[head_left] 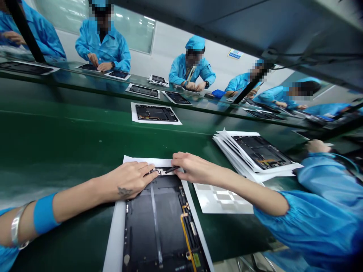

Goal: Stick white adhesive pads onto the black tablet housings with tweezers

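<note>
An opened tablet housing [167, 223] lies on a white paper sheet [113, 241] in front of me, its black inside facing up with an orange flex cable along the right. My left hand [133, 179] rests on its upper left corner, fingertips pressing at a small light-coloured part [161, 172] by the top edge. In my right hand [187, 166] is a thin dark pen-like tool [171, 170], pinched between thumb and fingers. Its tip points at that same small part. My left fingers partly cover the housing's top edge.
To the right stands a stack of tablet housings [261, 149] interleaved with paper, beside a silvery sheet with pale patches [227, 198]. Another housing [155, 113] lies farther back on the green table [70, 139]. Several co-workers in blue sit opposite; a blue sleeve [326, 177] is close on my right.
</note>
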The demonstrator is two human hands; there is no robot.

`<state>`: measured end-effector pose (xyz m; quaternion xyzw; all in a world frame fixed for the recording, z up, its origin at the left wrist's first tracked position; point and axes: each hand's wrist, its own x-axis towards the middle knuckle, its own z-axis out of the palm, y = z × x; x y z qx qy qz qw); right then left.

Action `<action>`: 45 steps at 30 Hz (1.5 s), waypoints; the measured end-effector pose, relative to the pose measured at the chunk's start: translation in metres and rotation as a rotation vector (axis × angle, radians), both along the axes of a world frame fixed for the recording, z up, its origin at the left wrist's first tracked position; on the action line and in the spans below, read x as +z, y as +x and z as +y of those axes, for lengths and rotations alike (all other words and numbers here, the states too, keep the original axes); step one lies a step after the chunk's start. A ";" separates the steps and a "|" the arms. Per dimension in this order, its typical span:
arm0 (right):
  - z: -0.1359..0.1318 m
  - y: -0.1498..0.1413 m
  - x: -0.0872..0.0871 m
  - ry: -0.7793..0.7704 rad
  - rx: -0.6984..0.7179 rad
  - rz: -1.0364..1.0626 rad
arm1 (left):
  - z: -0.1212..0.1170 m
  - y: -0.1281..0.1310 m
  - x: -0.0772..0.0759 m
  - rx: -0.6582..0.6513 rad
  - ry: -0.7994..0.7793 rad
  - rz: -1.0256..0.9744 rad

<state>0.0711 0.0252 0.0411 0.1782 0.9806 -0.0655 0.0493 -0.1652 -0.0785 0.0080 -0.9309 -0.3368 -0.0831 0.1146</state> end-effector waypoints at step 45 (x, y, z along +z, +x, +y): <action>-0.016 0.018 -0.039 -0.202 -0.336 0.863 | 0.030 -0.010 0.019 0.303 -0.319 -0.080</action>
